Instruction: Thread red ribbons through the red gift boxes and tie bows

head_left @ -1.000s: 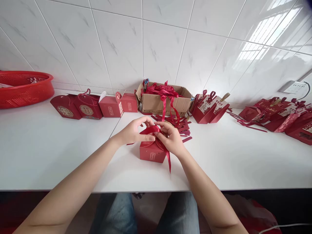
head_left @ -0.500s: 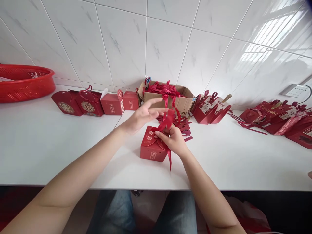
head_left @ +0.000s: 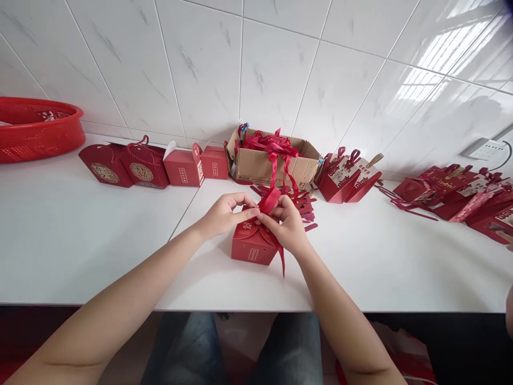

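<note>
A small red box (head_left: 253,250) with gold print stands on the white table in front of me. Red ribbon (head_left: 269,201) is looped over its top, and one loose end hangs down the box's right side. My left hand (head_left: 229,214) has its thumb and fingers pinched at the ribbon, above the box's top left. My right hand (head_left: 287,223) is closed on the ribbon at the top right, its thumb meeting the left fingertips. The fingers partly hide the ribbon's crossing.
Behind stands a cardboard box (head_left: 256,166) of red ribbons, with flat red strips (head_left: 308,207) before it. Red gift boxes (head_left: 146,170) line the wall on both sides. A red basket (head_left: 44,136) is far left. Part of another person's hand (head_left: 510,310) shows at the right edge.
My left hand has come down from above the box, and its spread fingers have closed at the ribbon beside my right hand. More of another person's hand shows at the right edge.
</note>
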{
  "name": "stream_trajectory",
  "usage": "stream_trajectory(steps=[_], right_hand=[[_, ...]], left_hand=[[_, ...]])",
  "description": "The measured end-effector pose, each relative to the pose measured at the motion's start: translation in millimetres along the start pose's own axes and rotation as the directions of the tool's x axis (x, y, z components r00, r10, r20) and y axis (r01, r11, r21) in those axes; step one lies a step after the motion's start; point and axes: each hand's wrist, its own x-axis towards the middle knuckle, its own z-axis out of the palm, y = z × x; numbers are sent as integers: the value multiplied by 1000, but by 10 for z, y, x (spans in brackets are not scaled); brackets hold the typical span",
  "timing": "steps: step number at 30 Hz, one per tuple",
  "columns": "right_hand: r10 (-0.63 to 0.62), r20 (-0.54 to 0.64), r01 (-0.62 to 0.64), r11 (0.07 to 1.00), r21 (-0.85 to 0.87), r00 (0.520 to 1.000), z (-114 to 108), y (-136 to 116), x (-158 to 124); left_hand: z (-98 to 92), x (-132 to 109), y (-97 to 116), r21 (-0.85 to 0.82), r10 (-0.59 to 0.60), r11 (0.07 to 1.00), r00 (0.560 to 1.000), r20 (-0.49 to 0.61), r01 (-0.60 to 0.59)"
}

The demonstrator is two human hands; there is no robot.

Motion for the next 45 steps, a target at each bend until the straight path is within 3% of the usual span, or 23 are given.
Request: stream_trajectory(steps=[8, 16, 21, 28, 33, 36, 40, 43, 45], right_hand=[[-16, -26, 19, 994, 109, 1000, 18, 28, -2], [-37, -43, 41, 996, 78, 998, 37, -25, -8], [-80, -95, 69, 991, -115, 992, 55, -16, -34], [-315, -179, 204, 865, -459, 932, 58, -1, -57], [-303, -35, 250, 840, -482, 952, -12, -21, -52], [-324, -21, 261, 796, -547, 946, -12, -17, -60], [-255, -58, 190, 836, -515, 965, 13, -5, -66], [-92, -79, 57, 932, -358, 993, 6, -16, -57], [30, -22, -34, 971, -237, 999, -10, -32, -45]], left_hand=[[37, -50, -62, -121, -34, 992, 997, -67, 26], [45, -72, -94, -7, 45, 999, 996, -78, -46], [98, -83, -59, 58, 88, 995, 983, -159, -80], [111, -105, -54, 157, 131, 983, 970, -207, -99], [91, -121, -33, 218, 132, 972, 972, -197, -88], [78, -126, -13, 264, 182, 956, 963, -200, -126], [72, -126, -11, 313, 222, 937, 955, -199, -153], [78, -127, -14, 311, 228, 937, 954, -195, -160], [84, -123, -16, 298, 222, 941, 958, -184, -161]])
